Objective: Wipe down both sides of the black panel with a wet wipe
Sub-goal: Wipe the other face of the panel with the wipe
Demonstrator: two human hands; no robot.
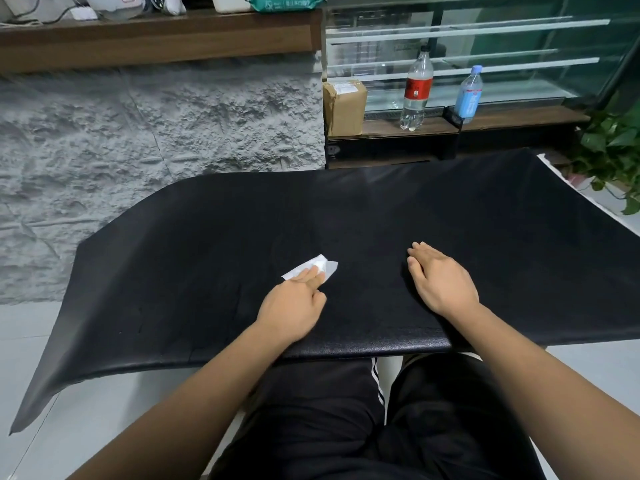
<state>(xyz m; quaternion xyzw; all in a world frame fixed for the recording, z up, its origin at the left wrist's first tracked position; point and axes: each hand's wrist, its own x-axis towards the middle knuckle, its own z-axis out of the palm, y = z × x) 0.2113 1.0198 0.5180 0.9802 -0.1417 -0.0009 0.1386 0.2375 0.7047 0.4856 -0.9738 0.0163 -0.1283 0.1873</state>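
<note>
A large black panel (381, 216) lies flat in front of me, its left end drooping toward the floor. My left hand (294, 306) rests on the panel's near middle, with straight fingers pressing a crumpled white wet wipe (317, 266) against the surface. To the right, my right hand (440, 278) lies flat on the panel, palm down, fingers straight and together, holding nothing. Only the panel's upper side shows.
A grey rough stone wall (156, 133) stands behind on the left. A wooden ledge carries a cardboard box (343, 105), a red-label bottle (417, 88) and a blue bottle (468, 95). A green wipe pack (287, 2) sits on the upper shelf. A plant (613, 147) is at right.
</note>
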